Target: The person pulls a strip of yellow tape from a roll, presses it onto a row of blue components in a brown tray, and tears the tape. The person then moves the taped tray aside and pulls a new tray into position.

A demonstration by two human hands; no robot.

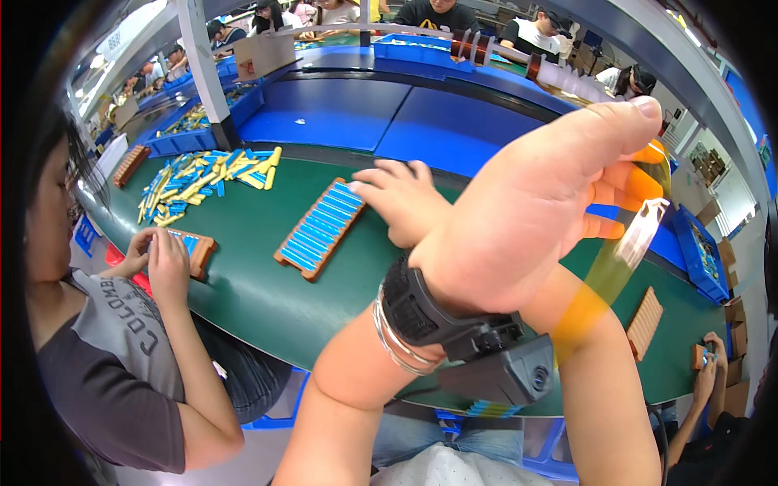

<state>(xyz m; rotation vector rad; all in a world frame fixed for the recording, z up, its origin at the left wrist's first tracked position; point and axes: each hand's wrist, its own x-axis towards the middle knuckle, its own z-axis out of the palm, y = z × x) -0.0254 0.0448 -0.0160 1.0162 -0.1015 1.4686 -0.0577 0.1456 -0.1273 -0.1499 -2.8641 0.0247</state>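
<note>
1. Closest, the person's left hand (519, 215) is raised palm inward, thumb stretched out, its fingers (636, 180) curled and orange-covered at the ends. A blurred yellowish, partly see-through strip (613, 271) shows beside them; whether they clamp it, I cannot tell.
2. Its wrist carries a black strap (408, 306) with a small black camera (504, 373).
3. Crossing behind, the right hand (408, 201) has its fingers spread, thumb apart, fingertips at the upper right end of a reddish-brown ridged tray (277, 257).
4. That tray lies aslant on the green-topped bench (243, 304), filled with a row of shiny blue flat strips (318, 228).
5. At left, a co-worker (134, 356) has both hands at another brown tray (204, 257); at right, a brown ridged tray (645, 324) lies on the bench.
6. Beyond, a loose pile of yellow and blue strips (203, 182) lies near a blue plastic bin (174, 144).
7. Farthest, behind blue panels (324, 109), more people (438, 16) sit.
</note>
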